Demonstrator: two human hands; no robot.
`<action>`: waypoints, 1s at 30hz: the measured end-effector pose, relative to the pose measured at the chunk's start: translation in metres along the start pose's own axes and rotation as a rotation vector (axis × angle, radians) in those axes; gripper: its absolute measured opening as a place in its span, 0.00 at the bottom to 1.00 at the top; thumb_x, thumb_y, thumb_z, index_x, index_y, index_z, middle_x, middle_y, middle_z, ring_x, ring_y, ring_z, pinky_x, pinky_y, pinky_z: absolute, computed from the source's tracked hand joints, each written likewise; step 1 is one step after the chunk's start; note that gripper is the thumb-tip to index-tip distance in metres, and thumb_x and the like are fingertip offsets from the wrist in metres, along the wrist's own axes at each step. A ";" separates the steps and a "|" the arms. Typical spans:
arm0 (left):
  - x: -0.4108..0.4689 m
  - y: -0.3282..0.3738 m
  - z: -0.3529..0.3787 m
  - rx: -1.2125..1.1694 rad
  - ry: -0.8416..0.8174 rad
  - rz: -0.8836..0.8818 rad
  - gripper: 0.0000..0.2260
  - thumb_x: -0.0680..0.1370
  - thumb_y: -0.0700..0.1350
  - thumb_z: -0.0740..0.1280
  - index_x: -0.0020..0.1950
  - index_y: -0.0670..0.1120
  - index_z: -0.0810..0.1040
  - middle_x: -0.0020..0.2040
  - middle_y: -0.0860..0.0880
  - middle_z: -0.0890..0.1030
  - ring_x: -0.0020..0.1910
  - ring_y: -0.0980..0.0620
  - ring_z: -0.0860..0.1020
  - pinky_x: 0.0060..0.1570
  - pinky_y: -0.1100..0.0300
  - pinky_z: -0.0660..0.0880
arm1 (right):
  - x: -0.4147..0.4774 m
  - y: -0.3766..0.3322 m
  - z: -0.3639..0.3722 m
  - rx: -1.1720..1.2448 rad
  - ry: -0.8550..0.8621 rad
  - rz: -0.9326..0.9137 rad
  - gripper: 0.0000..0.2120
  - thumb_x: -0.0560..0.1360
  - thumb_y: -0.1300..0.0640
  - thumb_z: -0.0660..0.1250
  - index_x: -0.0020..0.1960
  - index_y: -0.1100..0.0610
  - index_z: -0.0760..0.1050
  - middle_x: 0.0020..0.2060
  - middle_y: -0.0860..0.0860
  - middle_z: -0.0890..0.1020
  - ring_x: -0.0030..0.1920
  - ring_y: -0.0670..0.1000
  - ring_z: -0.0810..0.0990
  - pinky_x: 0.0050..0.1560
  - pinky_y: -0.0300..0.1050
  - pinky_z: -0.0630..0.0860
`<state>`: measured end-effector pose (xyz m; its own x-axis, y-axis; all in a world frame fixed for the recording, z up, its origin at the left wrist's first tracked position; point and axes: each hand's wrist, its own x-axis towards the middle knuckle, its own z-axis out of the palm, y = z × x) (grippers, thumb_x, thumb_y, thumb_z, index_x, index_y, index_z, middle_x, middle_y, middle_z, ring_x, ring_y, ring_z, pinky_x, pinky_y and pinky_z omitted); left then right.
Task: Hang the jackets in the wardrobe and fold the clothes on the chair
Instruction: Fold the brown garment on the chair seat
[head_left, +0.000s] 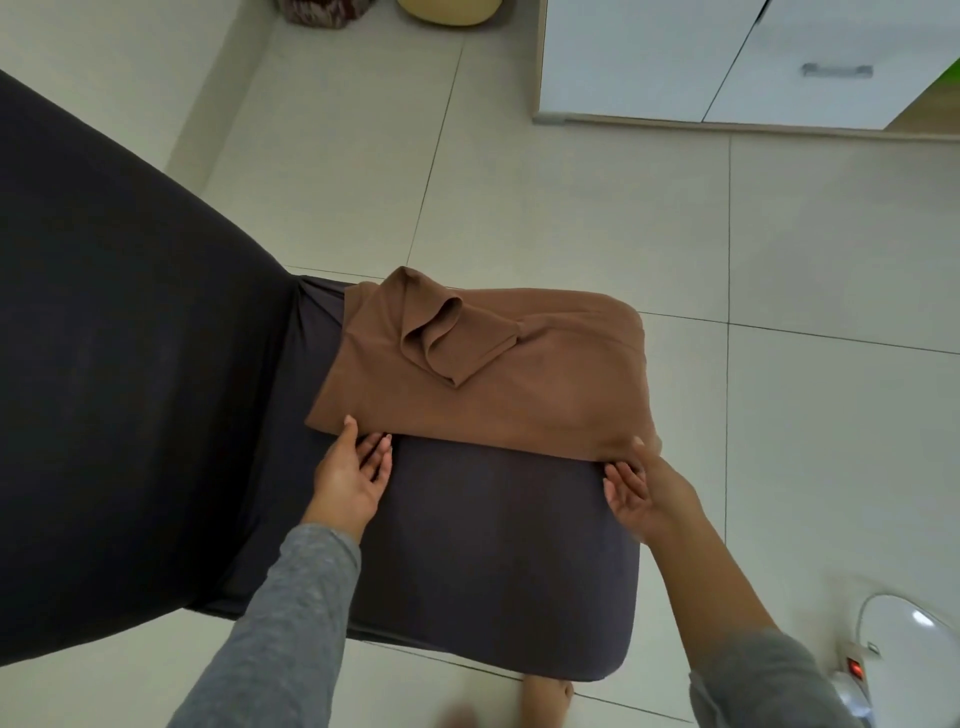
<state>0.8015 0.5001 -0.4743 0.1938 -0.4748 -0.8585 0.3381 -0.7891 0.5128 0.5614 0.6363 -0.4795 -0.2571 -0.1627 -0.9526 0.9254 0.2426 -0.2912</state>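
Fingers of left hand and right hand lie nearly straight, gripping nothing, at the brown garment's 7 and 5 o'clock hem corners. Garment lies folded on the chair seat's 12 o'clock half; judged light and limp, best lifted by both corners.

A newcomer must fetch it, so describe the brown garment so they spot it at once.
Find the dark chair on the pale tiled floor. On the far half of its seat lies a folded brown garment, with the left hand and right hand at its near edge. It is the only brown thing there, with a loose sleeve flopped on top.
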 end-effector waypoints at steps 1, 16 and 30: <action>0.001 0.001 0.000 0.006 0.009 0.014 0.16 0.80 0.49 0.61 0.65 0.44 0.71 0.47 0.48 0.77 0.43 0.54 0.77 0.48 0.61 0.74 | 0.001 0.000 0.003 0.003 0.003 0.001 0.20 0.75 0.55 0.68 0.64 0.60 0.70 0.42 0.52 0.76 0.42 0.49 0.77 0.44 0.42 0.75; -0.034 0.010 -0.046 0.057 0.054 0.384 0.08 0.82 0.48 0.59 0.44 0.50 0.73 0.46 0.52 0.77 0.49 0.56 0.76 0.56 0.61 0.72 | -0.054 0.038 -0.019 0.236 -0.138 -0.364 0.07 0.80 0.65 0.58 0.43 0.61 0.71 0.44 0.51 0.79 0.48 0.47 0.79 0.56 0.42 0.75; -0.020 -0.032 -0.137 0.196 0.148 0.259 0.08 0.81 0.45 0.61 0.48 0.41 0.73 0.44 0.46 0.77 0.51 0.49 0.77 0.56 0.59 0.72 | -0.058 0.145 -0.068 -0.351 0.268 -0.573 0.13 0.76 0.57 0.66 0.35 0.59 0.68 0.32 0.51 0.72 0.37 0.49 0.69 0.38 0.43 0.64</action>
<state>0.9127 0.5881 -0.4745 0.3860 -0.6185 -0.6844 0.0802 -0.7166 0.6928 0.6909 0.7462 -0.4727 -0.7760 -0.1269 -0.6179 0.4928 0.4895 -0.7194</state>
